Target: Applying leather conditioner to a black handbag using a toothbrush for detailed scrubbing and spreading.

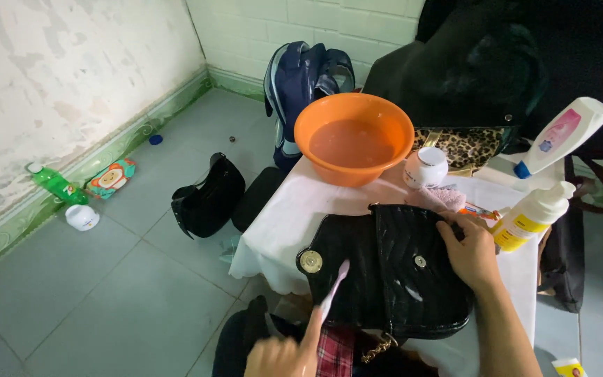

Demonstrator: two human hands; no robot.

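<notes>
Black quilted handbag (385, 276): lies flap-open on the white-clothed table (280, 223), in front of the orange basin (354, 139) of water. Right hand (470, 253) presses flat on the flap; left hand (284, 356) grasps a pink toothbrush (333, 293), its head touching the bag's front.

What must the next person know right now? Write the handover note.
Left hand: grips a pale pink toothbrush, head on the black quilted leather handbag.
Right hand: presses the handbag's opened flap flat.
Handbag lies on the white-clothed table; orange plastic basin of water behind it, white-and-yellow pump bottle at right.
Done: whitish smears on flap.
Left: cannot tell how much remains unbrushed.
</notes>
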